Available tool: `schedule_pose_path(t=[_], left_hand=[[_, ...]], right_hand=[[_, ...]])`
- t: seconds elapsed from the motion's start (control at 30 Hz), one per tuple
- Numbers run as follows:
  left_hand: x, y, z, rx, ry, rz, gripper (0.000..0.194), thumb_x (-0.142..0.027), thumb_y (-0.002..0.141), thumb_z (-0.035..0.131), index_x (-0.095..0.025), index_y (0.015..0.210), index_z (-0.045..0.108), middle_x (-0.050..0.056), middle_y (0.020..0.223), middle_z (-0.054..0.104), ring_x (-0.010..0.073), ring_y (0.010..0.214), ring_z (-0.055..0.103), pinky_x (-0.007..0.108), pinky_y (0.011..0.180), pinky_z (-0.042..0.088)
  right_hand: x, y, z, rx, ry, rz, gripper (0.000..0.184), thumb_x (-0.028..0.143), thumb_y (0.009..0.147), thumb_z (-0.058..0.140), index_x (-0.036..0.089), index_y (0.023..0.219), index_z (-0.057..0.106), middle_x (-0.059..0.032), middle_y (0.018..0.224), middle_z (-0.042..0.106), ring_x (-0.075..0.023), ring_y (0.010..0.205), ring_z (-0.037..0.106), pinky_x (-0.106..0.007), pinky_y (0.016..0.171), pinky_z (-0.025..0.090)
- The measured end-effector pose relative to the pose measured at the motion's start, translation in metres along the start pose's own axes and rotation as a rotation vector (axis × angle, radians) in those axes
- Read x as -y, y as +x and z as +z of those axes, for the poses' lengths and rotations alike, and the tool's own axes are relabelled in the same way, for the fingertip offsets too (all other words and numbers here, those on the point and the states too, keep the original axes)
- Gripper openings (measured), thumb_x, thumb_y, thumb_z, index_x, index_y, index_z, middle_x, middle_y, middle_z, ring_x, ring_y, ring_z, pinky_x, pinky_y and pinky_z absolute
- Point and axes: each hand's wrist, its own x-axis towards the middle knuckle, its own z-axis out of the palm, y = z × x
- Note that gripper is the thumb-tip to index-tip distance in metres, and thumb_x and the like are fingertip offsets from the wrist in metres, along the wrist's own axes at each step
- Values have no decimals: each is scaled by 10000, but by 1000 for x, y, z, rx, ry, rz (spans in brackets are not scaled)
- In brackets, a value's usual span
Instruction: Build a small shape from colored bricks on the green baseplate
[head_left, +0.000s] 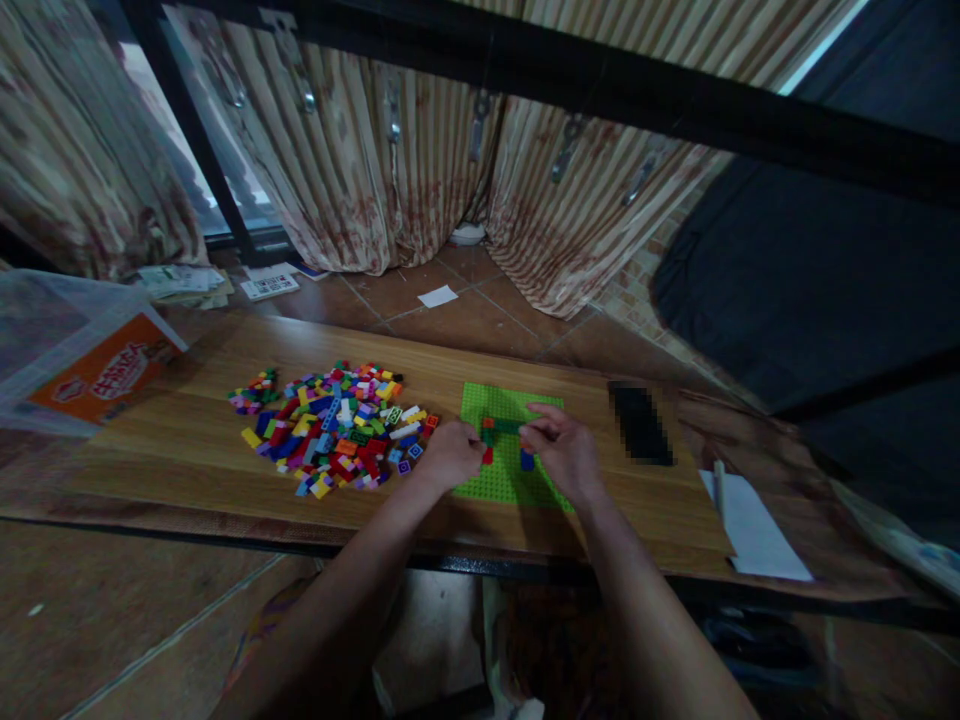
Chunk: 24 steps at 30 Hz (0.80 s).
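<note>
A light green studded baseplate [480, 490] lies on the table between my hands. On it stands an outline of toy bricks: an orange brick [488, 423] at the upper left corner, a dark green row of bricks [507, 426] along the top, a red brick [488, 456] at lower left and a blue brick [527, 461] at lower right. My left hand [452, 456] is closed at the left side, fingertips against the bricks there. My right hand [564, 448] has its fingers curled by the row's right end, above the blue brick. What either hand pinches is hidden.
A large heap of loose mixed bricks [345, 435] spreads left of the baseplate, beside a small cluster [255, 393]. A clear plastic bin [60, 330] with an orange label stands far left. To the right lie a dark pixelated rectangle [641, 425] and white paper [754, 530].
</note>
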Motion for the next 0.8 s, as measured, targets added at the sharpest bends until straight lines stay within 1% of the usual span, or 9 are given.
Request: schedule_pose_path(t=[0.07, 0.1, 0.17, 0.23, 0.27, 0.33, 0.43, 0.6, 0.8], left_hand=[[1, 1, -2, 22, -20, -25, 234, -170, 851, 475, -152, 695, 649, 28, 588, 673, 123, 547, 641, 190, 533, 482], [1, 2, -3, 23, -23, -36, 231, -163, 857, 469, -153, 715, 650, 32, 621, 687, 122, 565, 649, 187, 541, 482], [-1, 4, -7, 6, -12, -45, 229, -165, 865, 465, -156, 733, 653, 40, 656, 699, 128, 611, 661, 193, 573, 486], [-4, 5, -9, -19, 7, -47, 249, -202, 876, 465, -159, 718, 653, 40, 629, 683, 141, 641, 660, 210, 603, 488], [-6, 5, -10, -28, 21, -46, 256, -233, 877, 477, -161, 705, 652, 37, 603, 666, 149, 649, 657, 219, 614, 487], [-9, 4, -10, -36, 78, -35, 251, -304, 861, 526, -167, 696, 656, 26, 572, 639, 165, 667, 653, 238, 634, 483], [-11, 4, -7, -58, 206, -23, 228, -383, 804, 614, -172, 740, 675, 21, 608, 644, 186, 718, 655, 259, 664, 473], [-6, 8, 2, -125, 283, -45, 279, -416, 734, 687, -166, 857, 682, 50, 768, 698, 215, 816, 664, 279, 707, 469], [-5, 11, 7, -152, 286, -93, 237, -389, 711, 683, -191, 842, 665, 59, 837, 715, 220, 828, 666, 289, 696, 467]], right_hand=[[-6, 8, -19, -188, 39, 32, 373, 337, 738, 637, 141, 1054, 667, -33, 734, 711, -164, 588, 656, -288, 558, 533], [-10, 11, -29, -252, 12, 45, 368, 346, 737, 632, 131, 1032, 675, -43, 733, 712, -162, 571, 650, -280, 535, 521], [-18, 16, -45, -328, -88, 74, 348, 341, 753, 600, 121, 1009, 687, -63, 741, 720, -161, 557, 645, -270, 516, 503], [-24, 18, -56, -347, -200, 99, 328, 327, 778, 566, 124, 1001, 695, -74, 751, 728, -166, 572, 652, -269, 528, 499], [-26, 19, -58, -338, -256, 107, 315, 318, 789, 554, 128, 996, 698, -77, 755, 731, -169, 587, 658, -269, 541, 500], [-29, 19, -59, -271, -364, 117, 284, 293, 807, 543, 137, 983, 703, -77, 763, 734, -172, 619, 670, -268, 570, 500], [-29, 18, -53, -156, -456, 136, 247, 239, 823, 528, 145, 967, 706, -74, 771, 737, -169, 623, 675, -264, 585, 498], [-28, 17, -44, -83, -460, 151, 242, 177, 838, 503, 159, 971, 705, -65, 791, 743, -166, 649, 692, -265, 626, 516], [-25, 16, -41, -33, -473, 157, 252, 155, 842, 499, 173, 982, 709, -61, 792, 744, -186, 715, 711, -294, 706, 536]])
